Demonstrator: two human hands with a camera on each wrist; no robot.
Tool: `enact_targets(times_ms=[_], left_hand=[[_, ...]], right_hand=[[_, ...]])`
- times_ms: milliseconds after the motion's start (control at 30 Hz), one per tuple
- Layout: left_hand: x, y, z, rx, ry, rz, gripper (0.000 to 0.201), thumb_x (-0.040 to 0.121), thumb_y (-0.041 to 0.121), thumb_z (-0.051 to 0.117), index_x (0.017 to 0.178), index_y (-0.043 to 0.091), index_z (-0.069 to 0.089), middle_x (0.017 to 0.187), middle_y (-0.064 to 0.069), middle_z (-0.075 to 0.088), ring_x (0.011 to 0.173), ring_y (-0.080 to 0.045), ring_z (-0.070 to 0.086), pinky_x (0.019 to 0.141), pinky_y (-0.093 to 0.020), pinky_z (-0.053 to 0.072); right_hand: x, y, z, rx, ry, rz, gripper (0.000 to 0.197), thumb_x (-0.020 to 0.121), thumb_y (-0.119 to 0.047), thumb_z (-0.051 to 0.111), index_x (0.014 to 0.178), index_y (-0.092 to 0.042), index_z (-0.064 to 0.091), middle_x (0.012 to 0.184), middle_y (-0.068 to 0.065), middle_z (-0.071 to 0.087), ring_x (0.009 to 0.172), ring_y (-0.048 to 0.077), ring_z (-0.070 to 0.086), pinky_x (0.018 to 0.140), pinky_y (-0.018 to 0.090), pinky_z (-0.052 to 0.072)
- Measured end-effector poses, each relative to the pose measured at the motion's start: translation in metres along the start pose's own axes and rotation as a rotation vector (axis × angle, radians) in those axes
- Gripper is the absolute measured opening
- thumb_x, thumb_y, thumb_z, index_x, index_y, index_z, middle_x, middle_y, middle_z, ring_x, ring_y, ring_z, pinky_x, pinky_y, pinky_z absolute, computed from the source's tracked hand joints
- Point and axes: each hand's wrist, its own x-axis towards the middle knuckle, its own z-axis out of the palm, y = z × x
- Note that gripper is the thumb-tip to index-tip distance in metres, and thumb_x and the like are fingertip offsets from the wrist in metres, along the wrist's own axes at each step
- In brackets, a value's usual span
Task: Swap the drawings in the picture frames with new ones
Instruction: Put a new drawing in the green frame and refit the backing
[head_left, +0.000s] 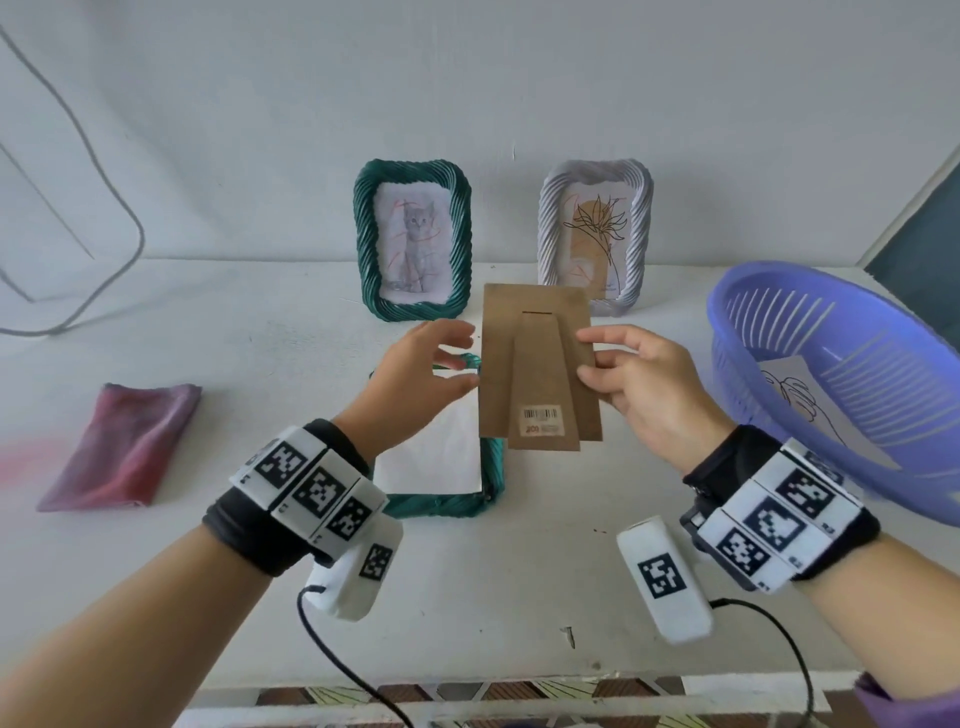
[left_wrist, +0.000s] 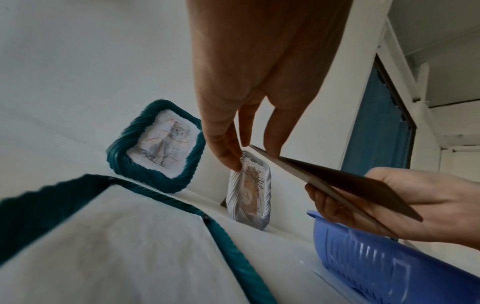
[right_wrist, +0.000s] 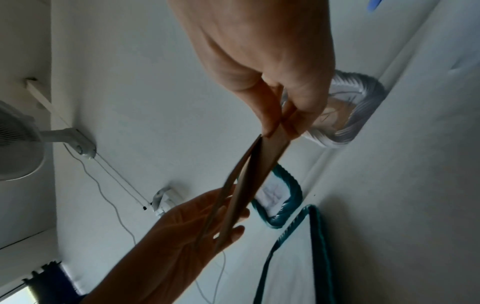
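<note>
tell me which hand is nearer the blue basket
Right. The right hand, pinching the brown backing board, is just beside the blue basket. The left hand is on the board's far side, above the face-down green frame.

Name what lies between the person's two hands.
The brown backing board, held between the left hand and right hand; clearest in the head view.

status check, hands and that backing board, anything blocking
Right hand pinches brown backing board; left hand fingertips at its edge. Open green frame lies below, white sheet inside. Nothing blocking.
</note>
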Motion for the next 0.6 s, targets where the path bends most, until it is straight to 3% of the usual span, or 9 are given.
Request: enact_targets(times_ms=[200,300,433,600], left_hand=[[-0.017,-0.015,-0.03,-0.127,0.09,-0.038,0.043,0.076,-0.008,0.063,0.11,0.017,0.055,0.096,0.002,0.062,0.076,-0.012,0.062,0.079,-0.029,0.052],[-0.026,-0.029,-0.041,-0.119,0.107,-0.062,0.041,0.075,-0.01,0.062,0.105,0.018,0.057,0.1,-0.002,0.062,0.074,-0.011,0.061,0.076,-0.028,0.052],[-0.033,-0.045,-0.055,-0.091,0.11,-0.083,0.039,0.074,-0.011,0.062,0.104,0.014,0.06,0.108,-0.009,0.062,0.076,-0.015,0.062,0.08,-0.033,0.053],[-0.033,-0.061,-0.059,-0.046,0.087,-0.11,0.04,0.073,-0.011,0.063,0.109,0.008,0.061,0.11,-0.008,0.062,0.076,-0.016,0.062,0.08,-0.03,0.051]], right_hand=[[-0.004,0.005,0.042,0.014,-0.094,0.005,0.034,0.078,0.017,0.056,0.088,-0.015,0.063,0.087,0.017,0.062,0.085,0.026,0.061,0.088,0.037,0.052],[-0.005,0.011,0.061,-0.012,-0.12,-0.005,0.034,0.077,0.016,0.058,0.087,-0.016,0.063,0.085,0.014,0.059,0.083,0.025,0.059,0.087,0.037,0.052],[-0.004,0.018,0.081,-0.149,-0.134,-0.076,0.029,0.078,0.012,0.062,0.089,-0.015,0.064,0.076,0.003,0.049,0.075,0.015,0.052,0.074,0.026,0.049],[-0.003,0.028,0.093,-0.414,-0.113,-0.173,0.026,0.077,0.006,0.065,0.093,-0.015,0.063,0.075,-0.002,0.049,0.067,0.01,0.05,0.063,0.018,0.045]])
